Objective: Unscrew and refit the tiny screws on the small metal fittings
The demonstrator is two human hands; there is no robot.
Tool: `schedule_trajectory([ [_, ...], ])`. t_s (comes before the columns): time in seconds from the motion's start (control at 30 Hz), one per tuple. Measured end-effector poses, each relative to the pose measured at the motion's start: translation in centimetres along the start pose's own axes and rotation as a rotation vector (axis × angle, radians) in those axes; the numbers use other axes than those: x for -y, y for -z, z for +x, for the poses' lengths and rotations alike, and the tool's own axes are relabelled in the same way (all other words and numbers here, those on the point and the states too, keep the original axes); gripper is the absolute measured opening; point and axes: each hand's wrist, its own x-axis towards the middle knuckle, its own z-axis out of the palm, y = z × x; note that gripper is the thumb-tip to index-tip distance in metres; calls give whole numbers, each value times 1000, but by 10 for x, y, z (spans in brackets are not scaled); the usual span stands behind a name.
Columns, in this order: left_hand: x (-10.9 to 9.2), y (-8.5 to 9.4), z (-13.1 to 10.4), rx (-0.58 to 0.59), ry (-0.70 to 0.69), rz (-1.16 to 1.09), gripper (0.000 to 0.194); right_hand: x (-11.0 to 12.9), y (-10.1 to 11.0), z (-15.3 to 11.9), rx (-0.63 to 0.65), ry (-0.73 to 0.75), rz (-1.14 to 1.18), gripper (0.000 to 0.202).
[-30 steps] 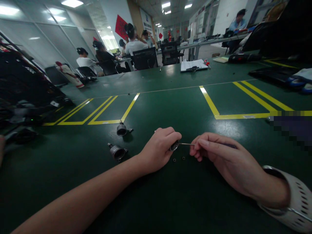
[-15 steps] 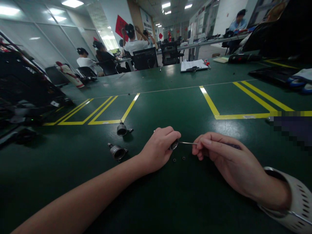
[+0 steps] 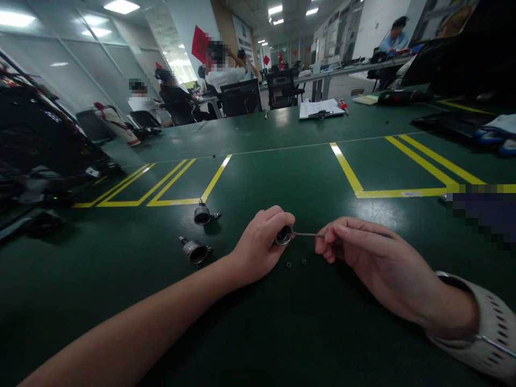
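My left hand [image 3: 260, 244] is wrapped round a metal cup-shaped part [image 3: 283, 235], its open end turned to the right. My right hand [image 3: 371, 263] pinches a thin metal rod-like tool [image 3: 308, 234], whose far end reaches into the opening of that part. Two small dark rings [image 3: 288, 265] [image 3: 303, 262] lie on the green table just below the tool. To the left of my left hand stand two similar metal cups, one nearer [image 3: 194, 251] and one farther [image 3: 202, 214], each with small pieces beside it.
Yellow tape [image 3: 399, 193] marks the green table [image 3: 274, 177]. A clipboard with paper [image 3: 321, 109] lies at the far edge. Black equipment [image 3: 44, 140] stands at the left, and a dark tray [image 3: 451, 124] lies at the right. People sit in the background.
The cup-shaped part in my left hand has turned so more of its opening faces me. My right hand and the tool have shifted slightly left.
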Motion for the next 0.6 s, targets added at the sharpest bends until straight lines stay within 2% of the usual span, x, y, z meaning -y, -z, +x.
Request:
schedule_trajectory([
  [0.33, -5, 1, 1, 96, 0, 163, 15, -2, -4, -1, -17, 3, -114, 15],
  [0.6, -4, 3, 0, 53, 11, 76, 20, 0, -3, 1, 5, -22, -31, 18],
])
